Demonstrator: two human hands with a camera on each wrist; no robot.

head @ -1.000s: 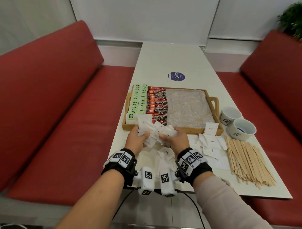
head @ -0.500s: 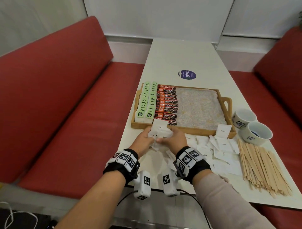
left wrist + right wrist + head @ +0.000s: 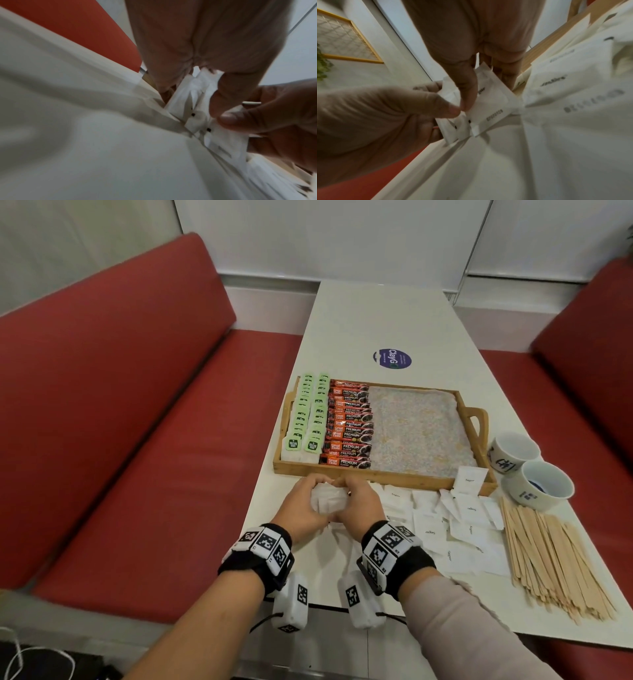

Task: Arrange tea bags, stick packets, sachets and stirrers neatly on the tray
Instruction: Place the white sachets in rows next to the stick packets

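Green tea bags (image 3: 306,412) and red stick packets (image 3: 349,424) fill the wooden tray's (image 3: 383,475) left side, while the left hand (image 3: 301,506) and right hand (image 3: 359,503) squeeze a bunch of white sugar sachets (image 3: 328,499) just in front of that tray, with more loose white sachets (image 3: 455,522) and wooden stirrers (image 3: 551,556) waiting.

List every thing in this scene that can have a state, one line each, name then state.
Tray: on the table, right part of its mat bare.
Tea bags: lined up in two rows at the tray's left.
Stick packets: stacked in a row beside the tea bags.
Bundle of sachets: squeezed together between both hands.
Left hand: grips the bundle.
Right hand: grips the bundle.
Loose sachets: scattered on the table.
Stirrers: piled loosely on the table.
Cups: upright.
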